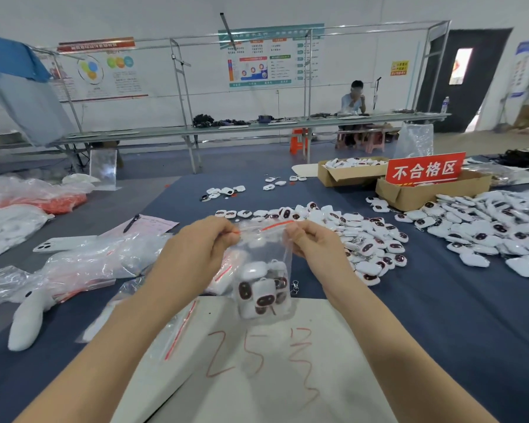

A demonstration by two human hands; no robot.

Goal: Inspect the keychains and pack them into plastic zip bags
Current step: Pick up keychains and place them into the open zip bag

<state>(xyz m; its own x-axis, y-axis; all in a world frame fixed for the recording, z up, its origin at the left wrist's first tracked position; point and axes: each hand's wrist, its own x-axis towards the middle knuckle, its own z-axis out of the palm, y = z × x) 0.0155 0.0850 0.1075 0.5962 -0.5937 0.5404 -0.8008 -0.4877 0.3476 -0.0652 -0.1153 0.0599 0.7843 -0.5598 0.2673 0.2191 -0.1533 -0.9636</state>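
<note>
A clear plastic zip bag [264, 254] with a red seal strip hangs in front of me above the table. Several white keychains [261, 291] with dark red oval faces lie at its bottom. My left hand [200, 248] pinches the bag's top left corner at the seal. My right hand [313, 244] pinches the top right corner. A large pile of loose white keychains [370, 239] spreads over the blue table behind and right of my hands. Empty zip bags [177, 328] lie under my left forearm.
A white sheet with red writing [257, 361] lies at the near edge. Two cardboard boxes [409, 193] and a red sign [425, 170] stand at the back right. A phone [63, 243], a pen [131, 222] on pink paper, crumpled plastic and a white plush toy [28, 319] lie left. A person sits at a far bench.
</note>
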